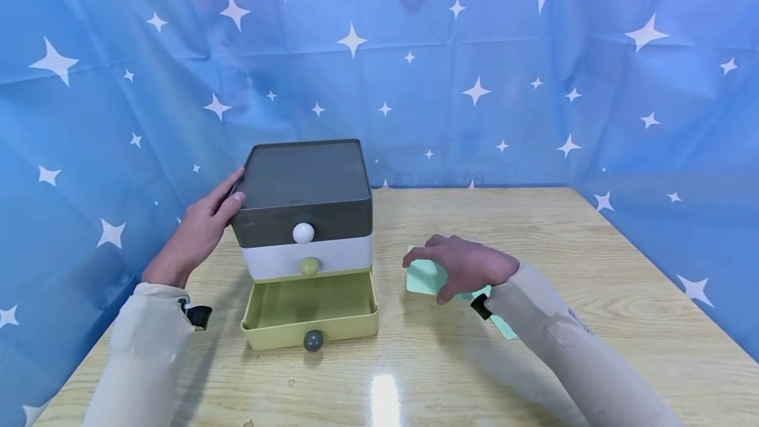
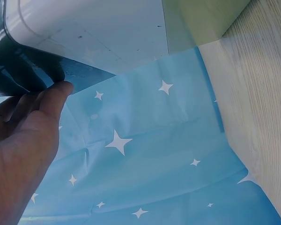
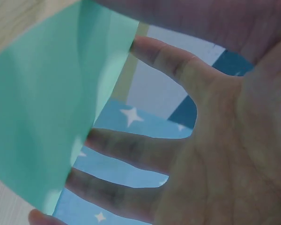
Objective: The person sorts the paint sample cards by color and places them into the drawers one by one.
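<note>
A small chest of drawers stands on the table at the left, grey on top, white in the middle. Its pale green bottom drawer is pulled out. My left hand holds the left side of the grey top section; in the left wrist view the fingers of that hand bear on its dark wall. Right of the chest, my right hand grips a mint-green sheet. The right wrist view shows fingertips along the edge of the sheet, which hides some of their ends.
The wooden table extends to the right and in front of the chest. A blue curtain with white stars hangs behind and at both sides. Round knobs, such as the dark knob, stick out from the drawer fronts.
</note>
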Demonstrator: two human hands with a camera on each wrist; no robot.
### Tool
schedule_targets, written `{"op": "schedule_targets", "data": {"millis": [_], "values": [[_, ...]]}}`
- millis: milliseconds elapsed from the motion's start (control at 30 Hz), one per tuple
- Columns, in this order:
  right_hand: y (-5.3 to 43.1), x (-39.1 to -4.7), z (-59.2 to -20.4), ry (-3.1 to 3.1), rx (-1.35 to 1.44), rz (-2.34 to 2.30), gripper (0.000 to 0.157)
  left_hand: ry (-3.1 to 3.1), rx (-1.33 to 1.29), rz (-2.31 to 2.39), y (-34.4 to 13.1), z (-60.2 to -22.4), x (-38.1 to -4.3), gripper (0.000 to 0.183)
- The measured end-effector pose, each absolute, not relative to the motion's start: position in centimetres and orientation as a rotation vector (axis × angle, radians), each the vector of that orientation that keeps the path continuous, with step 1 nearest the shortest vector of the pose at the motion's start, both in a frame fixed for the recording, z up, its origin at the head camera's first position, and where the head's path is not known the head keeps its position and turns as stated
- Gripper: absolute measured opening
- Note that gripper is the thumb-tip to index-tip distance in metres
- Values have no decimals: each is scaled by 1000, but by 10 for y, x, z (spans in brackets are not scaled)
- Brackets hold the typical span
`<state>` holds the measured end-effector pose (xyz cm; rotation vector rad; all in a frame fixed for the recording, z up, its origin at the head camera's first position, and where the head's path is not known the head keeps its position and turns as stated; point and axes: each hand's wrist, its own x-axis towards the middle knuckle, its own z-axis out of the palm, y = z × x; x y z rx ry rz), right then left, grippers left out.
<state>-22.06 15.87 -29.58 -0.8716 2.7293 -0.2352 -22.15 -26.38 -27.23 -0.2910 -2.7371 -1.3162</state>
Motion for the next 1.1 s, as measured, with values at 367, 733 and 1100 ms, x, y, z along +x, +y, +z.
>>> {"op": "schedule_targets", "data": {"millis": [367,733,1100], "values": [[147,-203,-286,2678,-998,-228,71,-2716,-317,-1323,-264,-273,-222,59],[136,-188,-280,2593,-1193,-265,74,-2708,-328,-1317,-264,-273,-221,59],[118,-179,-280,2606,-1298,-199,71,-2711,-326,-1324,-263,-273,-220,59]]}}
